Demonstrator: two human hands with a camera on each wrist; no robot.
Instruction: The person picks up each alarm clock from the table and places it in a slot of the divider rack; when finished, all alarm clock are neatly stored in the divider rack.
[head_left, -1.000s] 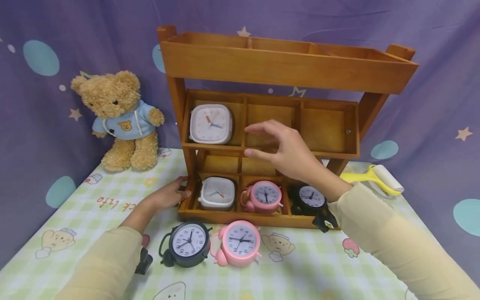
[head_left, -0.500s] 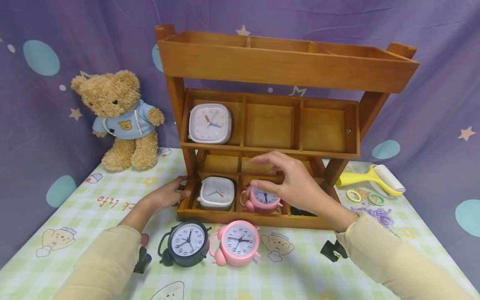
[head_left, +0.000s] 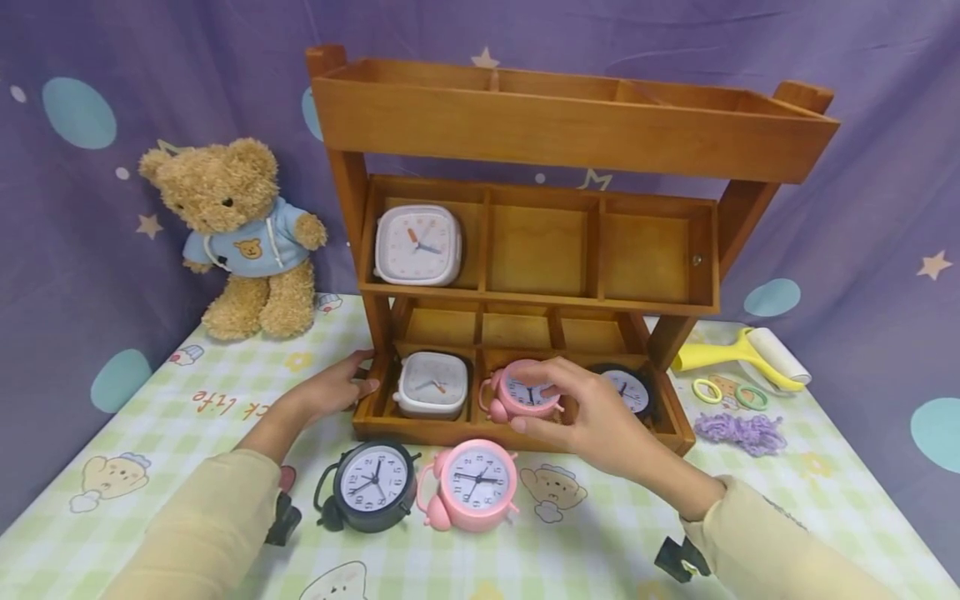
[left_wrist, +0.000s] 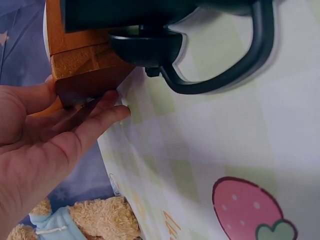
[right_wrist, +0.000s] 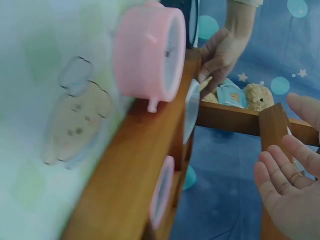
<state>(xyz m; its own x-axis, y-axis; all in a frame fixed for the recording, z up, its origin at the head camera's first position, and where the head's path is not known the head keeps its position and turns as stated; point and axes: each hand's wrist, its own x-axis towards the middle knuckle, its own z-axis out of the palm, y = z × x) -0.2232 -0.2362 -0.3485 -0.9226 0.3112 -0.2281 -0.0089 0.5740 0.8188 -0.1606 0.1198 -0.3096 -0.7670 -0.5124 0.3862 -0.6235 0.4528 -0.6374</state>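
Note:
My left hand [head_left: 335, 390] touches the left end of the wooden shelf [head_left: 517, 431], its fingers fairly straight in the left wrist view. My right hand [head_left: 592, 414] hovers before the bottom tier with fingers apart, overlapping a pink alarm clock [head_left: 517, 404] in the middle compartment. The right wrist view shows this hand empty. A white clock [head_left: 432, 385] sits in the bottom left compartment and a black one [head_left: 628, 388], partly hidden, in the bottom right. Another white clock [head_left: 418, 246] stands higher up at left. A black alarm clock [head_left: 375, 486] and a pink alarm clock [head_left: 478, 485] lie in front.
At the back left sits a teddy bear [head_left: 243, 242]. To the shelf's right lie a yellow lint roller [head_left: 742, 358], yellow and green rings [head_left: 752, 397] and a purple bundle of yarn [head_left: 741, 432]. A purple curtain [head_left: 855, 100] hangs behind.
My right hand has come down from the middle tier to the bottom tier's pink alarm clock, uncovering the rings and yarn at right. The left hand stays at the shelf's end.

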